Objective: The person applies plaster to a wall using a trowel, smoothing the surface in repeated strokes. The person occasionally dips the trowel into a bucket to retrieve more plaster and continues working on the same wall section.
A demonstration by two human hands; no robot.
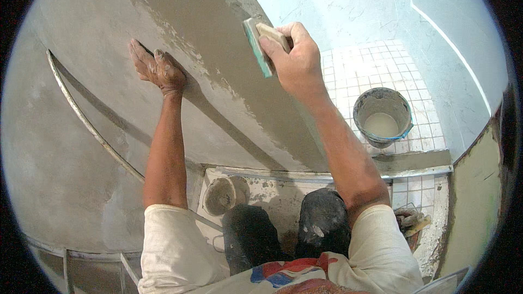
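My right hand (299, 62) grips the pale handle of a small plastering float (257, 47). Its flat board has a green layer facing the wall, close to the edge of the plaster; whether it touches cannot be made out. Below and around it runs a band of darker, wet-looking plaster (218, 38) on the grey wall (92, 16). Further left, my left hand (155, 68) reaches to the lighter part of the wall with its fingers stretched out, holding nothing. Grey smears cover its thumb and fingers.
A black bucket (381, 95) with pale liquid stands on white floor tiles to the right. Near my knees sits a plaster-crusted bowl (219, 196). A long curved-looking strip (90, 114) crosses at left. Tools (412, 221) lie at lower right, by a raised sill (411, 160).
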